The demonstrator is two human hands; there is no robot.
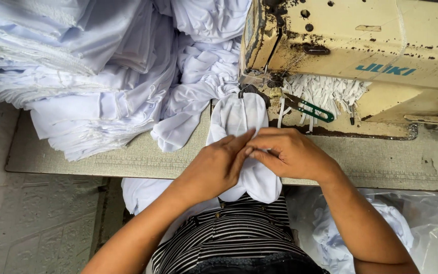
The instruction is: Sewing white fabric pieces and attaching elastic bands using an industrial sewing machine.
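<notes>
Head view: left hand (216, 167) & right hand (287, 152) pinch white cloth (239, 119) at table edge (128, 170), sewing machine (361, 50) close behind.

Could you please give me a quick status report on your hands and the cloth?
Left hand and right hand both pinching white fabric piece at worn cream sewing machine. Green-handled thread snips beside it. Nothing obstructing.

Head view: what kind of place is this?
Probably a garment sewing workshop. A worn cream industrial sewing machine sits on the grey worktable, a big stack of white fabric pieces lies beside it, and both hands hold a white cloth piece at the needle.
</notes>
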